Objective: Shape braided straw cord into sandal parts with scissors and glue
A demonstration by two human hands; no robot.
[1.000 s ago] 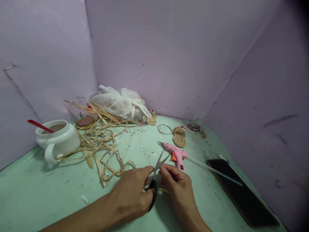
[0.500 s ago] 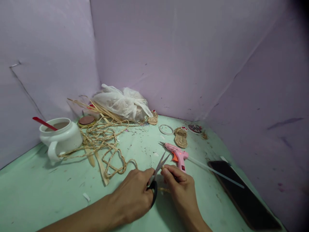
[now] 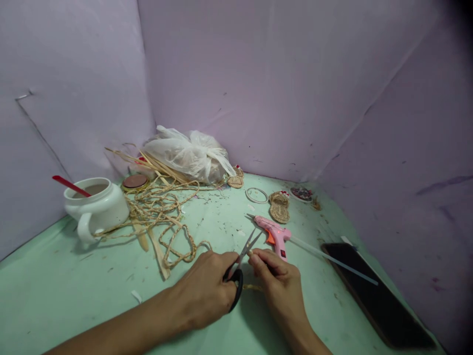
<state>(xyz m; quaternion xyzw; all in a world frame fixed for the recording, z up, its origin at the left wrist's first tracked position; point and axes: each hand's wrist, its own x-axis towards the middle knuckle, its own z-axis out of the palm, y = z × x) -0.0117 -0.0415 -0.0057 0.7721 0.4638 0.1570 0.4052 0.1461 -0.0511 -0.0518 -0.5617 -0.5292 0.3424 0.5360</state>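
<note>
Watching through the head camera, I have the left hand (image 3: 209, 288) wrapped around the black handles of the scissors (image 3: 242, 255), fingers folded in, with the blades spread in a narrow V pointing away from me over the counter (image 3: 103, 301). My right hand (image 3: 279, 281) has its thumb and forefinger pinched together on what looks like the tip of a straw strand (image 3: 252, 287), just beside the blades; I can't tell whether they touch it. More of that strand shows lower down, between both hands. The pink glue gun (image 3: 272, 229) lies just beyond.
</note>
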